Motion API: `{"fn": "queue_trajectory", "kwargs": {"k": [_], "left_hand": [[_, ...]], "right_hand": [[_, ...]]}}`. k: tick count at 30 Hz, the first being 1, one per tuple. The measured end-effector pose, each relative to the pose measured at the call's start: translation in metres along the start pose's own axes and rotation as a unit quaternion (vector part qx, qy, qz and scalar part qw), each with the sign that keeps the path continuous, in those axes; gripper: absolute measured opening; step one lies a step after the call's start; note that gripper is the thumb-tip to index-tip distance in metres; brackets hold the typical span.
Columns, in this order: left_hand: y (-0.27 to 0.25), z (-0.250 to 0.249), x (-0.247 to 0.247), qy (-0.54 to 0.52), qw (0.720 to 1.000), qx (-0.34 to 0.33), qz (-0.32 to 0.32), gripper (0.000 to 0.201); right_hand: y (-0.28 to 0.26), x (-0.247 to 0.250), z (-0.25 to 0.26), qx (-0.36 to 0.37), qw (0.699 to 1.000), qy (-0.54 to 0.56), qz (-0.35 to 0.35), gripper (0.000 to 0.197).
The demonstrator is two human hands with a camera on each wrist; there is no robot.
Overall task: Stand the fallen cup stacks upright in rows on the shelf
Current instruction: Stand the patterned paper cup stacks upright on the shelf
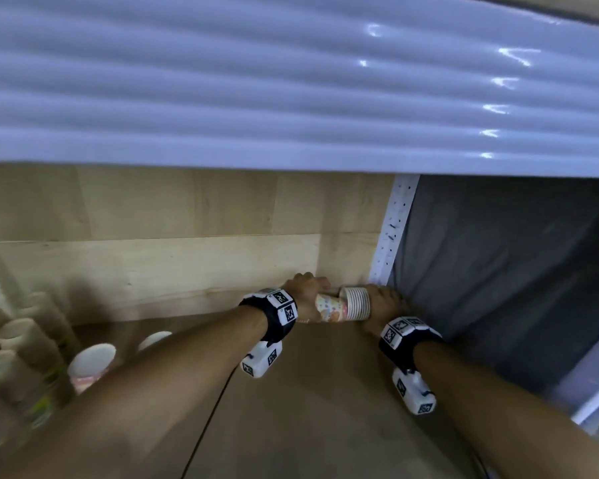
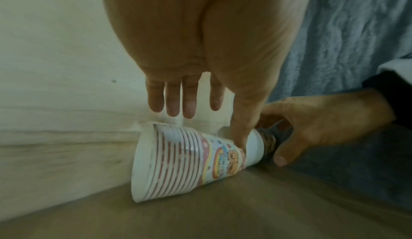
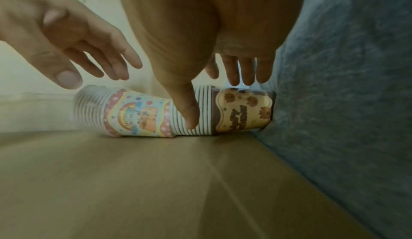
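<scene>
Two fallen cup stacks [image 3: 142, 114] end to end at the shelf's [image 1: 291, 392] far right corner, standing stacks [image 1: 25, 354] at near left.

Brown shelf [image 1: 291, 392]: 2 cup stacks [image 3: 144, 114] lying rear-right corner; upright stacks [image 1: 25, 344] left.

Two fallen cup stacks, a rainbow-print stack [image 3: 136, 114] and a brown-print stack [image 3: 240, 110], lie end to end in the far right corner of the shelf [image 1: 308, 392], tight against the wooden back wall [image 1: 187, 271]. The grey cloth side [image 1: 498, 271] touches the brown stack's end, so there is no passage on its right. The left hand [image 1: 305, 288] and right hand [image 1: 381, 302] crowd over both stacks. Near the person the shelf floor lies bare and wide. Upright cup stacks [image 1: 21, 357] block the left. The white ribbed shelf above [image 1: 291, 81] limits headroom.
</scene>
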State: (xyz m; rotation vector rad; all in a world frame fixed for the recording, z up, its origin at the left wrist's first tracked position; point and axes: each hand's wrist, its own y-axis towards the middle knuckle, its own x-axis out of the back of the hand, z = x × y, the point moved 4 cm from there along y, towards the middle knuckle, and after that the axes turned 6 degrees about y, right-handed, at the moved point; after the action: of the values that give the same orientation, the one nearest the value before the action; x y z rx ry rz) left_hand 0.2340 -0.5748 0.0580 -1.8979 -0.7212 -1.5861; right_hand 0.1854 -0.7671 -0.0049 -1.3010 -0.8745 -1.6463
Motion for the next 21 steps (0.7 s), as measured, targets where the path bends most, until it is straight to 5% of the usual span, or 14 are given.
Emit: {"fn": "queue_trajectory", "kwargs": {"k": [12, 21], "left_hand": [[0.040, 0.003, -0.030, 0.102, 0.995, 0.007, -0.004, 0.059], [0.041, 0.011, -0.043, 0.108, 0.994, 0.027, 0.024, 0.073]], "right_hand": [[0.011, 0.000, -0.018, 0.024, 0.997, -0.063, -0.028, 0.075], [0.009, -0.003, -0.018, 0.047, 0.996, -0.066, -0.048, 0.063]]}}
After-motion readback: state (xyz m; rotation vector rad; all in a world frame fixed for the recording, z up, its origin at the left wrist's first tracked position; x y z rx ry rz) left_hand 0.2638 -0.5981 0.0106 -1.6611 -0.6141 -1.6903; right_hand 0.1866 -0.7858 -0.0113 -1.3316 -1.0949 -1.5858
